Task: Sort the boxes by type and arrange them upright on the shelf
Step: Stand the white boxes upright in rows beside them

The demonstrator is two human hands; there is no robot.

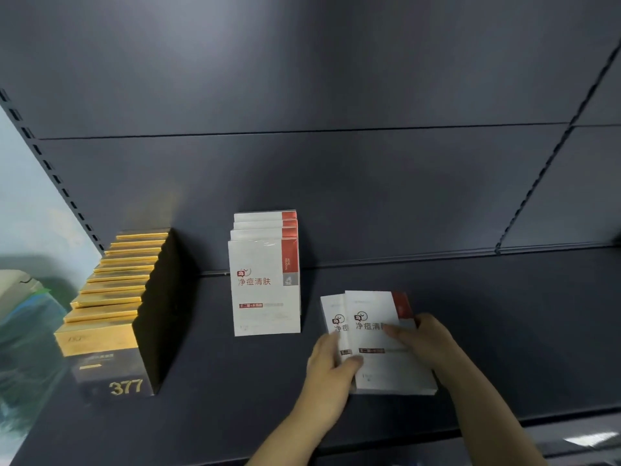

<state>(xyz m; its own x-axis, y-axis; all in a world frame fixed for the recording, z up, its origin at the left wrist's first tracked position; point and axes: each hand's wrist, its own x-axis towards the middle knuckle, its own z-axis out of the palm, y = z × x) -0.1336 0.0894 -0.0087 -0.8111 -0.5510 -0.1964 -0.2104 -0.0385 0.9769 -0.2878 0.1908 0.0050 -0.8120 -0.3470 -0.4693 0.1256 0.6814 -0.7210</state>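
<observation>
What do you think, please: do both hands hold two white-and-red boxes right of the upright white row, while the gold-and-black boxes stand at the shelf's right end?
Not quite. The head view shows the gold-and-black boxes at the left end of the shelf, not the right. The left hand and right hand hold two white-and-red boxes right of the upright white row.

At five o'clock the front white box (369, 343) hides most of the rear white box (331, 312); at nine o'clock blurred greenish clutter (30, 317) is cut off.
</observation>
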